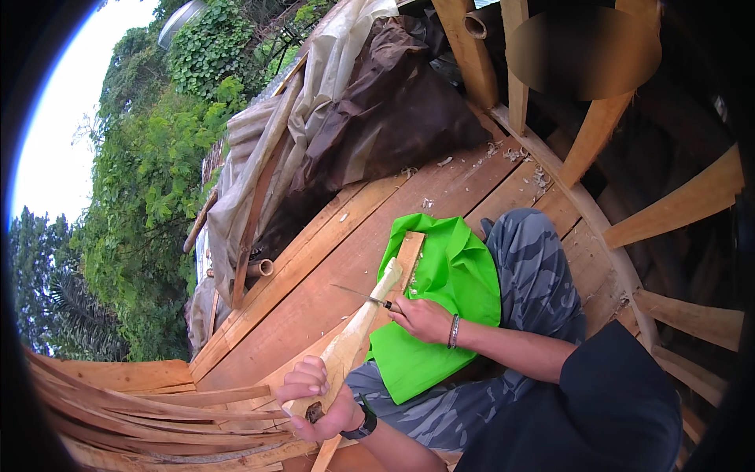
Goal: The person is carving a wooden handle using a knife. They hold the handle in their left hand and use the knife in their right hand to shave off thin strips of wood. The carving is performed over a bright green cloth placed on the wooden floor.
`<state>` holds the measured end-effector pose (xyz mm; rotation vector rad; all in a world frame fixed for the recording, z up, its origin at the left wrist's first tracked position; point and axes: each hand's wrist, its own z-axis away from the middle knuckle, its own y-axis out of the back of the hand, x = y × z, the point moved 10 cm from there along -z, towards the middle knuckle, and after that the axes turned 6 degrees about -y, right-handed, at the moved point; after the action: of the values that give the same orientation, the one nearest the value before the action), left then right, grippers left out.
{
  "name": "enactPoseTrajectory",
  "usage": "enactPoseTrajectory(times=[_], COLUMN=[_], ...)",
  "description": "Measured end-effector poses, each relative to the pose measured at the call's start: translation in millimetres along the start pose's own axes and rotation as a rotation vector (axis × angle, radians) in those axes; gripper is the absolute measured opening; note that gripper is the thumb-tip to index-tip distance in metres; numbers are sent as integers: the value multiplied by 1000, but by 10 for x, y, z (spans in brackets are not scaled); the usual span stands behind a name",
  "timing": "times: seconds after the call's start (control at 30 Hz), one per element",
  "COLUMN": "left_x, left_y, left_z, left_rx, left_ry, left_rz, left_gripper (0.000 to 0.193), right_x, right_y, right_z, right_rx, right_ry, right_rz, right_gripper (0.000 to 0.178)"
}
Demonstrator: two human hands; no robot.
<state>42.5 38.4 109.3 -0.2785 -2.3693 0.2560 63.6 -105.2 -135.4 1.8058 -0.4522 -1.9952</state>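
One expanse of planks (314, 271) stretches beyond the right hand (425, 320) to brown sheeting (393, 126); thin wooden strips (134, 417) crowd near the left hand (340, 411). The right hand grasps one knife (368, 298) above one green cloth (460, 267), the blade across one pale, tapering wooden piece (346, 346), dark-marked at the thick end that the left hand clenches.

And here's the left hand (340, 411): just behind its fingers (303, 383), a black, watch-like band (366, 420) rings the wrist. Over to the right hand (429, 321), and back from its fingers there's a bracelet (454, 331), dark with a silvery glint! Farther behind those fingers, a loose short sleeve (602, 358) on a dark shirt (566, 421); right of them, grey-blue camouflage trousers (539, 263).
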Motion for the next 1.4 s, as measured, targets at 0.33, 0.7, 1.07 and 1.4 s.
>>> enactPoseTrajectory(times=[0.33, 0.7, 1.07, 1.4], left_x=[74, 170, 40, 69], left_y=[-122, 11, 13, -44], left_z=[-45, -48, -77, -98], left_rx=[10, -41, 25, 11], left_ry=[-36, -34, -42, -32], left_rz=[-5, -30, 17, 13], left_gripper=[37, 36, 38, 38], right_x=[921, 568, 219, 783], right_y=[-147, -298, -29, -48], right_z=[-64, -35, 120, 19], right_rx=[26, -73, -106, -37], right_ry=[-232, -215, -107, -271], right_rz=[112, 60, 73, 186], right_gripper=[30, 35, 37, 38])
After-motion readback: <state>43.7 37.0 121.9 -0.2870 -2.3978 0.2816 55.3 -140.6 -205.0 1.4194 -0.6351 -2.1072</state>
